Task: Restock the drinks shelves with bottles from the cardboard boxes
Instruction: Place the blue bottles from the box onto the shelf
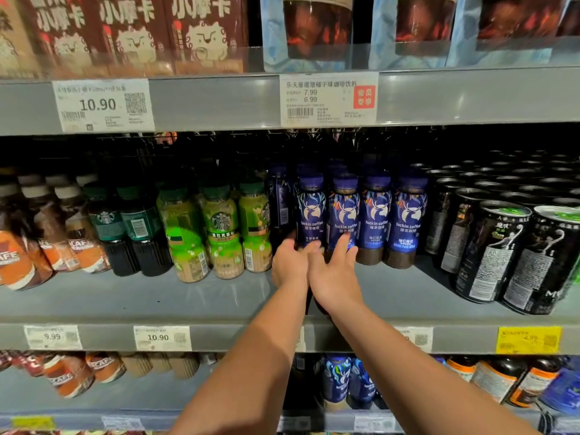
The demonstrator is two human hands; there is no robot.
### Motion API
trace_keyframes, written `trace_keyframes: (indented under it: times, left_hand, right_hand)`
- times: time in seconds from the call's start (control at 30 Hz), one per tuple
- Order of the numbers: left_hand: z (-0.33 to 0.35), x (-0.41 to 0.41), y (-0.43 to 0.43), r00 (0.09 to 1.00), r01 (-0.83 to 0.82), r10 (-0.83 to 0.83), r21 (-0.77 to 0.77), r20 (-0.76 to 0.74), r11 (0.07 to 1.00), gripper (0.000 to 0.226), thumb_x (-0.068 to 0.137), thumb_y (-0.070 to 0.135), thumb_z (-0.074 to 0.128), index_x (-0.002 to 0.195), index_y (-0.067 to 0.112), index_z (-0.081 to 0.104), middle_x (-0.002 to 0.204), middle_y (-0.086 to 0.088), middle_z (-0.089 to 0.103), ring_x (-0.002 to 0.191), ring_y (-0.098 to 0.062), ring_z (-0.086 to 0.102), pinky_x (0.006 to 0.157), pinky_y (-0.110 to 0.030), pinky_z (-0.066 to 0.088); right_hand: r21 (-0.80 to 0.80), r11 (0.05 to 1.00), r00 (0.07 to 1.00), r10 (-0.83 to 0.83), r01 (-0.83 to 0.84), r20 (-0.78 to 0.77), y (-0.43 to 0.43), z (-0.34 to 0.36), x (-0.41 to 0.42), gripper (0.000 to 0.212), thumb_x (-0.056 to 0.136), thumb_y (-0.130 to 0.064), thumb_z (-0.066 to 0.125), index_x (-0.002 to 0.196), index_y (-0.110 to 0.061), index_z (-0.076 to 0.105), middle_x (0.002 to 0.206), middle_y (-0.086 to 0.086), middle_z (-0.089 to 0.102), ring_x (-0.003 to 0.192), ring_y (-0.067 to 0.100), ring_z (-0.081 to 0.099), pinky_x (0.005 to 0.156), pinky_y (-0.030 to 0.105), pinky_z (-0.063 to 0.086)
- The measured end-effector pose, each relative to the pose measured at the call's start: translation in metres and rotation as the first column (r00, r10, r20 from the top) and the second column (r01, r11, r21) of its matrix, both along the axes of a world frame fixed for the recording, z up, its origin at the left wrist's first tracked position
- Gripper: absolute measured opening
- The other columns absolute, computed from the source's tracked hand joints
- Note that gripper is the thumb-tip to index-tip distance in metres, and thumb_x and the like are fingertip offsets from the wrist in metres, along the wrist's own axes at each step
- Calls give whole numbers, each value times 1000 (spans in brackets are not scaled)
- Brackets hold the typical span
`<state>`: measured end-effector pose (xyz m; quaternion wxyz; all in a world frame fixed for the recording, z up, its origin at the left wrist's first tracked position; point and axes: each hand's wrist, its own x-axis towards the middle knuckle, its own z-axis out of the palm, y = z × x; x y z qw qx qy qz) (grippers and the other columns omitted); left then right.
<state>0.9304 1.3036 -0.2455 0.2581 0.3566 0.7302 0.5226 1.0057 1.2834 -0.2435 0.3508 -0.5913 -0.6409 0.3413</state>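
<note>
Blue luckin coffee bottles stand in rows on the middle grey shelf [392,287]. My left hand [290,263] grips the base of the front-left blue bottle [311,215], its fingers curled round the bottle's left side. My right hand [334,276] is right beside it. Its straight fingers lie against the lower front of the second blue bottle [344,215]. Two more blue bottles [376,218] stand to the right of these. The lower parts of both touched bottles are hidden behind my hands. No cardboard box is in view.
Green Starbucks bottles [221,233] and brown Nescafe bottles [62,240] fill the shelf to the left. Black cans [502,246] crowd the right. Bare shelf runs in front of the rows. An upper shelf edge [219,102] with price tags hangs above. More bottles [339,381] stand on the shelf below.
</note>
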Motion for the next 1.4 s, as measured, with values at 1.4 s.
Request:
trace_keyframes:
  times: [1.4]
  left_hand:
    - [1,18,-332,433,162,-545,-533,-718,830,35,93,31,48,126,19,54,125,-8,59,114,-30,56,87,-38,47]
  right_hand:
    - [-75,975,536,180,-211,825,-266,24,85,34,92,-31,45,114,-10,60,120,11,60,107,31,58,81,35,45]
